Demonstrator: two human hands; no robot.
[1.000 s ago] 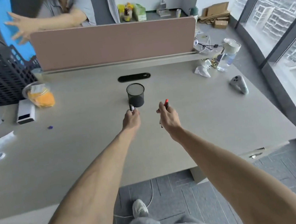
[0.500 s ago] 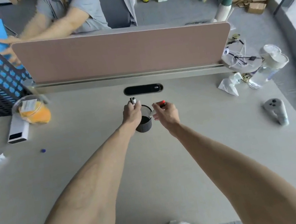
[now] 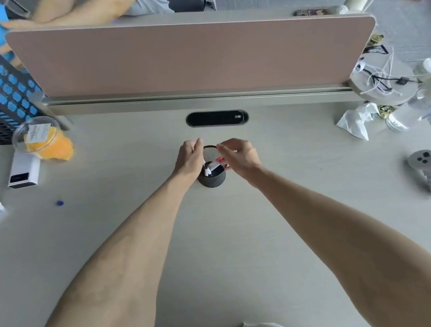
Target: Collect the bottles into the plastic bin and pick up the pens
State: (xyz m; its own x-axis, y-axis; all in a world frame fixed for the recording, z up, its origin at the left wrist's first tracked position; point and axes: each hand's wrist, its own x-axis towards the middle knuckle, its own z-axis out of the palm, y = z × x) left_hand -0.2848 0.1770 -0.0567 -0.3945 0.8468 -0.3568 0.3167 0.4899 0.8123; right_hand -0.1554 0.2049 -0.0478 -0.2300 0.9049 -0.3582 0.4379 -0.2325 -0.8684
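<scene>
Right now both hands hang over the black mesh pen cup [image 3: 212, 179], which stands on the table [image 3: 248, 242] near the middle of its far edge, just before the cable slot [image 3: 216, 118]. The left grip [image 3: 190, 158] is loosely curled and holds nothing I can see. The right grip [image 3: 238, 154] has thumb and fingertips at the red end of a white pen [image 3: 213, 166] that leans inside the cup; I cannot tell whether they pinch it. A clear bottle [image 3: 428, 100] lies by the far right corner, and a grey controller [image 3: 428, 170] lies near the right edge.
</scene>
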